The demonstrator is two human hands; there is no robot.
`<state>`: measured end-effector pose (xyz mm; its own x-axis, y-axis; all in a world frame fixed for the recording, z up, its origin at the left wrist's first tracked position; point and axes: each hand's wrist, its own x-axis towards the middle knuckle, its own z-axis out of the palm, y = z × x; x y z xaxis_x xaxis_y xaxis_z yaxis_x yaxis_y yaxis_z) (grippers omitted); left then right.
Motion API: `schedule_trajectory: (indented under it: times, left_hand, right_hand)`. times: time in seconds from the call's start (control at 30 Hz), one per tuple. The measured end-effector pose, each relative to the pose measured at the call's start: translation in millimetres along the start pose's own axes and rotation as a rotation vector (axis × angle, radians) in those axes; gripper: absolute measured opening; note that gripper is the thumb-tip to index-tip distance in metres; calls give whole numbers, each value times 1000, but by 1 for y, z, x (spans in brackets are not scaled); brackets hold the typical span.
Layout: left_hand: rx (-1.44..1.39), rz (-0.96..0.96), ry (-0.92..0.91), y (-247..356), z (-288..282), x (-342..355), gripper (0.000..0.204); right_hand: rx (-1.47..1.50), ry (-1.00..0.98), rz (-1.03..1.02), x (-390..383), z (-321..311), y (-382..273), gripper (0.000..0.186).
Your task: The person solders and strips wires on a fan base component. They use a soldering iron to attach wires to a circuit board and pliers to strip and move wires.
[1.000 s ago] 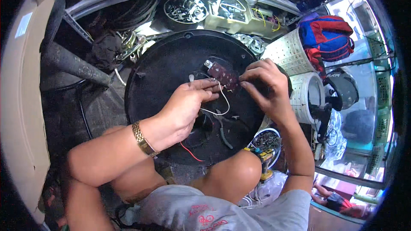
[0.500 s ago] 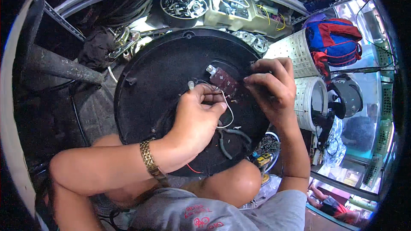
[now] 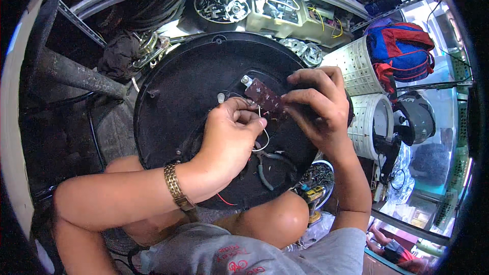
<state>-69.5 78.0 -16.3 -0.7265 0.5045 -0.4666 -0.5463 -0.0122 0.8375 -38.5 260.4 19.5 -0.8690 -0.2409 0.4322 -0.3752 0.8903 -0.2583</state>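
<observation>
Near the middle of a round black plastic basin [image 3: 178,76], my left hand [image 3: 219,132] pinches a thin white wire [image 3: 267,137], which loops down from the fingers. A small whitish bulb-like piece [image 3: 221,98] on a fine dark lead sticks out beyond the knuckles. Just past those fingertips lies a flat maroon block [image 3: 262,97] with a metal tab at its upper left end. My right hand [image 3: 323,104] is curled at the block's right end, its index fingertip at the edge. Whatever sits between thumb and finger there is hidden. Grey-handled pliers [image 3: 265,173] lie below.
A red wire end [image 3: 226,200] shows at the basin's near edge. Right of my knee are a yellow power drill [image 3: 313,193] and a tub of small screws [image 3: 318,173]. White baskets [image 3: 351,58], a dark helmet [image 3: 417,117] and metal parts [image 3: 221,7] surround the basin.
The whole view has shifted slightly. My right fingertips have come a little closer to the maroon block's edge. The left hand keeps its pinch on the white wire.
</observation>
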Motion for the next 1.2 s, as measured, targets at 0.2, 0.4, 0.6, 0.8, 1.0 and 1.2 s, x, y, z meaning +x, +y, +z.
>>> schedule_trajectory:
  times: [0.2, 0.4, 0.6, 0.8, 1.0, 1.2]
  left_hand:
    - [13, -26, 51, 1, 0, -1, 20]
    - [74, 8, 42, -1, 1, 1, 22]
    - [100, 44, 53, -3, 2, 1, 22]
    - [218, 143, 160, -3, 5, 1, 29]
    - [229, 191, 162, -8, 3, 8, 32]
    - [298, 58, 151, -7, 4, 11, 19]
  right_hand:
    - [-78, -13, -98, 8, 2, -3, 19]
    - [-177, -123, -328, 28, 8, -3, 12]
    - [-184, -366, -591, 45, 4, -7, 13]
    - [-263, -430, -718, 62, 1, -20, 11]
    - [-326, -394, -661, 49, 5, -19, 11]
    - [-423, -186, -456, 16, 14, -23, 12]
